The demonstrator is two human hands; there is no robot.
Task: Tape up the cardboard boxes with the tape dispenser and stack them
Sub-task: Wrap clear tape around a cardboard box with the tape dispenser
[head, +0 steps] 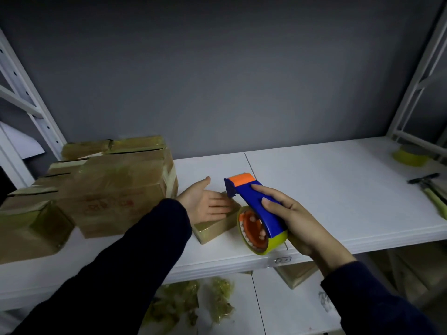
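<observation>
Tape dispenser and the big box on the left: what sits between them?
In the head view, a small taped box with the left hand resting flat on it.

One camera sits on the person's head, looking forward and down, close over the white shelf (326, 194) by the grey wall (217, 68).

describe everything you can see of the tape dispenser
The tape dispenser is blue plastic with an orange roller at its far end and an orange hub holding a yellowish tape roll at its near end. The right hand grips its blue handle, fingers curled over the top. It is tilted, nose pointing toward the wall, held over the white shelf above the right end of a small box. Whether it touches the box is unclear.
</observation>
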